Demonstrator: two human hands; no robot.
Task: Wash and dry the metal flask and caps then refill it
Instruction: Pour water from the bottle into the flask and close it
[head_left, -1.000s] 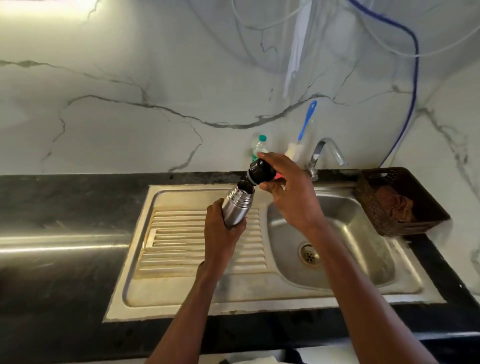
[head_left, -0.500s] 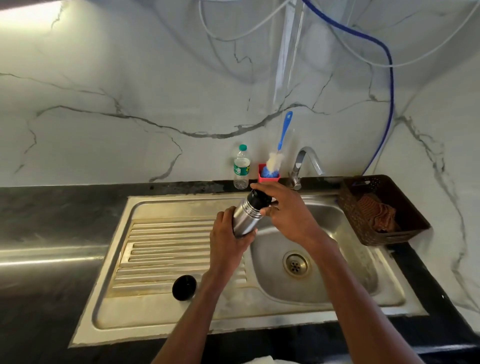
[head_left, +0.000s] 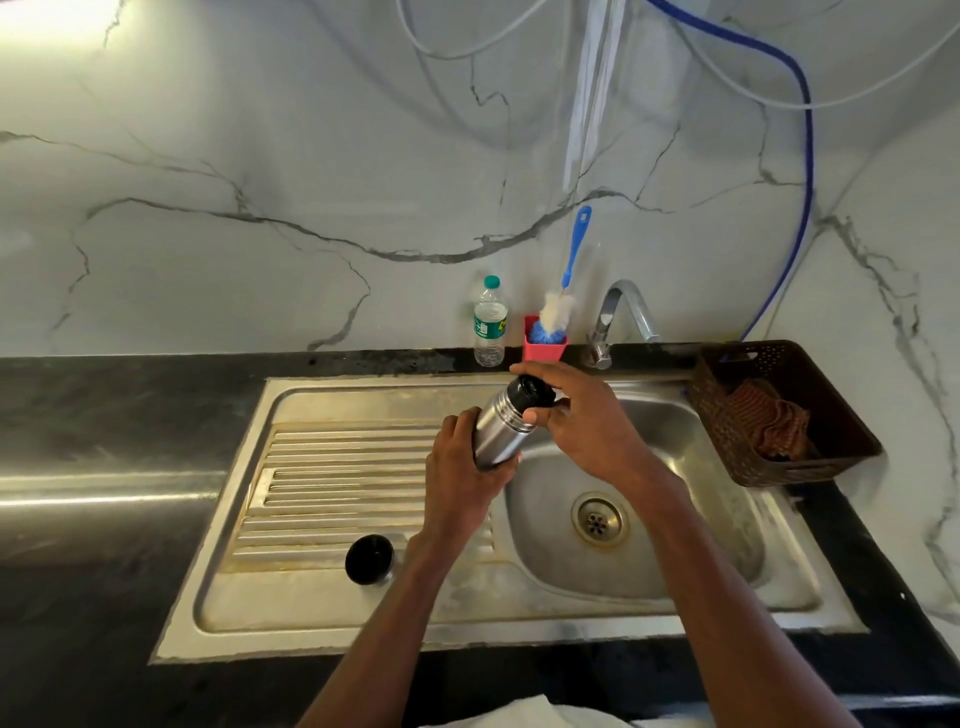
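A steel sink (head_left: 332, 613) fills the dark counter, with a brown basket (head_left: 841, 457) at its 3 o'clock edge. Over the bowl's 10 o'clock rim the left hand (head_left: 462, 478) grips the tilted flask (head_left: 501, 431), its mouth toward 1 o'clock, where the right hand (head_left: 587, 426) curls fingers around the black stopper (head_left: 532, 391). A black cap (head_left: 370, 559) sits on the drainboard at 7 o'clock from the flask.
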